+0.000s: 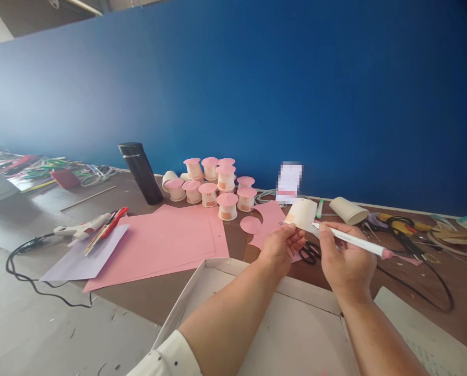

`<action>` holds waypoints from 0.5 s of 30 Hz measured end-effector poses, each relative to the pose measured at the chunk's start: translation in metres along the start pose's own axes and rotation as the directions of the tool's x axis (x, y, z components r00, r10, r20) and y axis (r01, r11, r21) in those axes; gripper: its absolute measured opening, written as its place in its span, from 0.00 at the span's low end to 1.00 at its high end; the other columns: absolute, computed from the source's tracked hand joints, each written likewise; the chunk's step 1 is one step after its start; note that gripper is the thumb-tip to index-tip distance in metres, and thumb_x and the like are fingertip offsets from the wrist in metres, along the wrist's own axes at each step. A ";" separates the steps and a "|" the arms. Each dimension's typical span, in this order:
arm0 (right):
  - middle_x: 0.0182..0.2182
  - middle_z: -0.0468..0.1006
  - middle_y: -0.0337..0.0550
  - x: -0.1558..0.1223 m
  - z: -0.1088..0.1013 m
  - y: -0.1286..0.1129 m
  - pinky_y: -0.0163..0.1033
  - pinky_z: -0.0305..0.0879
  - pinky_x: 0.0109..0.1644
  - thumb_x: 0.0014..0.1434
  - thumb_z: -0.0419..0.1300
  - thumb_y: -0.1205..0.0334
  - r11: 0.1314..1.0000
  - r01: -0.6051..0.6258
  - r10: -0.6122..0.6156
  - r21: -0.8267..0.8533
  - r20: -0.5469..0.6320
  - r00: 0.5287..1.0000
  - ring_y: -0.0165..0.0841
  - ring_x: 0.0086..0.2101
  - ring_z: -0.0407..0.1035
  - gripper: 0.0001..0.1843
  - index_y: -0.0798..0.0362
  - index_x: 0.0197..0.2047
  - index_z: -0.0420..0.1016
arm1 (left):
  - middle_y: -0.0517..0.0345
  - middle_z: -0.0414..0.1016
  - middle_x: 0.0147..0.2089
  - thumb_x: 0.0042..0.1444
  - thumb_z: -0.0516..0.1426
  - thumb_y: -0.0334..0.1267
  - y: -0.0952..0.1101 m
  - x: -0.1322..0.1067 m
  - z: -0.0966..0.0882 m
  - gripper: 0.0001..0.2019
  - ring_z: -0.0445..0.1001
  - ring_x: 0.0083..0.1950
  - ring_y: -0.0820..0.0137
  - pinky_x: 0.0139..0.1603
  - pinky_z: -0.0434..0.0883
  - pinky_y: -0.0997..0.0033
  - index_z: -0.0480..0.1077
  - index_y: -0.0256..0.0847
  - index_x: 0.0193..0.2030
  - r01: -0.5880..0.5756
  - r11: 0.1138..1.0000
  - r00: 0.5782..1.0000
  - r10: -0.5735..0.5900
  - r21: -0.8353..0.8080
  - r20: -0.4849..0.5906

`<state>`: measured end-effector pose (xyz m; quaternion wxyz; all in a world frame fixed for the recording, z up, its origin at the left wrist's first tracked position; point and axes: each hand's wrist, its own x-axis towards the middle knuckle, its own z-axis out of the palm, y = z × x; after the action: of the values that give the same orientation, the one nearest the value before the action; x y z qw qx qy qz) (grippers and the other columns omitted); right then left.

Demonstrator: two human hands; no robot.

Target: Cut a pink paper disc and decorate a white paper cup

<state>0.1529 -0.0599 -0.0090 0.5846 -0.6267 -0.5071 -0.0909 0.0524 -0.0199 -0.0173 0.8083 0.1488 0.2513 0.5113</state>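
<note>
My left hand (282, 244) is closed on a small white paper cup (301, 213), held on its side above the table. My right hand (345, 258) grips a white pen with a pink end (352, 241); its tip touches the cup's side. Under the hands lie black scissors (309, 252) and a cut pink paper sheet (270, 216) with a loose pink circle (251, 225). Behind, several cups capped with pink discs (213, 185) stand in a cluster.
A black flask (140, 172) stands by the blue wall. Large pink sheets (163, 240), a glue gun (82, 228) with its black cord, and a red cutter lie left. An open white box (280, 313) sits below my arms. Another cup (348, 210), tools and cables lie right.
</note>
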 end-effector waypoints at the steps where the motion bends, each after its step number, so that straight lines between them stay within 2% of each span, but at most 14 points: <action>1: 0.32 0.79 0.47 0.000 0.000 0.000 0.40 0.69 0.37 0.58 0.58 0.52 1.000 0.000 0.000 -0.008 0.013 1.000 0.37 0.32 0.73 0.14 0.54 0.37 0.76 | 0.53 0.73 0.29 0.54 0.59 0.28 0.000 0.000 0.000 0.02 0.75 0.31 0.75 0.37 0.72 0.78 0.71 0.32 0.31 0.003 1.000 1.000 -0.003 0.001 -0.001; 10: 0.32 0.79 0.46 -0.002 0.003 0.002 0.40 0.68 0.39 0.57 0.59 0.51 0.997 0.061 -0.058 -0.036 0.087 0.994 0.36 0.31 0.73 0.13 0.52 0.35 0.76 | 0.53 0.74 0.28 0.56 0.56 0.28 0.002 -0.002 0.002 0.05 0.74 0.31 0.75 0.37 0.72 0.78 0.72 0.32 0.31 0.008 1.000 1.000 -0.008 0.006 0.002; 15: 0.33 0.79 0.47 -0.002 0.003 0.002 0.40 0.68 0.39 0.57 0.58 0.52 0.996 0.075 -0.070 -0.055 0.086 0.994 0.37 0.33 0.73 0.13 0.52 0.35 0.76 | 0.53 0.73 0.27 0.56 0.56 0.28 0.001 -0.002 0.002 0.05 0.74 0.30 0.76 0.36 0.72 0.79 0.72 0.32 0.30 0.012 1.000 1.000 -0.012 0.008 0.000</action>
<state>0.1519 -0.0581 -0.0129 0.5405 -0.6279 -0.5509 -0.1002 0.0515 -0.0215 -0.0144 0.8107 0.1507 0.2540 0.5055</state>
